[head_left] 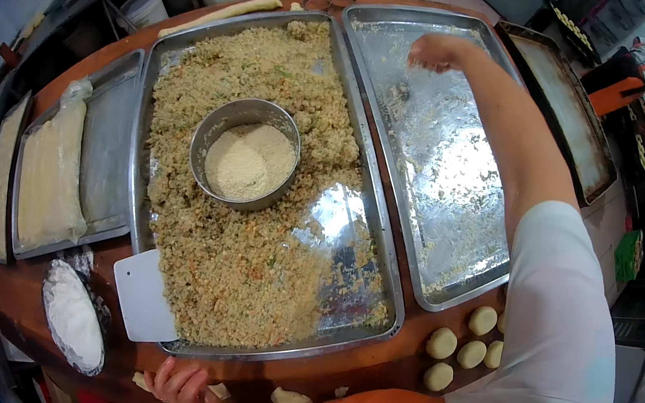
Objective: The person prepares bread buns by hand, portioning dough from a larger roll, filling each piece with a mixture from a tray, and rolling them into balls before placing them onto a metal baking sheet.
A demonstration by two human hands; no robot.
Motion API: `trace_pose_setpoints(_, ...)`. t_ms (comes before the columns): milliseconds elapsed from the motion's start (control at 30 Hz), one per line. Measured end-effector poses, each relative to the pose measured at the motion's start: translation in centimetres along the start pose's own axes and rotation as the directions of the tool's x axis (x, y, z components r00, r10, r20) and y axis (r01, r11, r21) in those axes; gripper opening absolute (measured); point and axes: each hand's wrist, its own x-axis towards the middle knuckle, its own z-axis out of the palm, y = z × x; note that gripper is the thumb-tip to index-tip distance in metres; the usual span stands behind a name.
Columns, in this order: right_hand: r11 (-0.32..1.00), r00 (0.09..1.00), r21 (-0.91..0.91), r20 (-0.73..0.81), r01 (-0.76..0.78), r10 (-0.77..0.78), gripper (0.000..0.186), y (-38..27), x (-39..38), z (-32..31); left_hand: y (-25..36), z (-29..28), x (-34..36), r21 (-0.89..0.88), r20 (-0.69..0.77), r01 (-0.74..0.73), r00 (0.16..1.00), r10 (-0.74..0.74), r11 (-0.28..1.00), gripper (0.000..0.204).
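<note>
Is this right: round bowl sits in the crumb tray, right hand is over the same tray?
Not quite. The bowl does sit in the crumb tray, but the right hand is over the nearly bare tray to its right, as the head view shows.

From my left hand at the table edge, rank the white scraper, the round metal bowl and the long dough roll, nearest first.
From the left hand, head view:
1. White scraper, just above it, at the crumb tray's near-left corner.
2. Metal bowl, mid-tray in the crumbs.
3. Dough roll, along the table's far edge.

right hand (pixel 439 51) grip unclear, left hand (pixel 190 400) edge-cropped
</note>
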Motion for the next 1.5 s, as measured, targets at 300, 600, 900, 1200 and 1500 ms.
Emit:
trace_pose_setpoints(300, 0.665, 0.895, -0.651, -0.443, -0.366, 0.059, 0.014, 19.2, 1.5, -6.9, -1.1, 1.2, 2.1, 0.049, 0.069, -0.052, 0.996, 0.049, 0.997, 0.014)
trace_pose_setpoints(600, 0.913, 0.925, -0.366, -0.380, -0.182, 0.032, 0.019, 17.3, -5.6, -5.1, 0.7, 2.7, 2.7, 0.029, -0.018, 0.005, 1.000, -0.004, 1.000, 0.025)
trace_pose_setpoints(900, 0.928, 0.738, -0.187, -0.664, -0.323, 0.123, 0.035, 15.6, 1.2, -5.1, -0.1, 2.4, 2.2, 0.105, 0.095, 0.032, 0.995, -0.042, 0.994, 0.018)
trace_pose_setpoints(1200, 0.821, 0.923, -0.457, 0.000, -0.343, 0.385, 0.027, 20.3, -14.6, -0.6, -0.4, 2.5, 0.0, -0.032, -0.010, 0.033, 0.999, -0.034, 0.999, 0.020)
trace_pose_setpoints(1500, 0.882, 0.930, -0.336, 0.044, -0.331, 0.365, 0.015, 21.6, -30.8, 8.3, 1.1, -0.6, -1.5, -0.101, -0.122, 0.021, 0.992, -0.033, 0.995, 0.022)
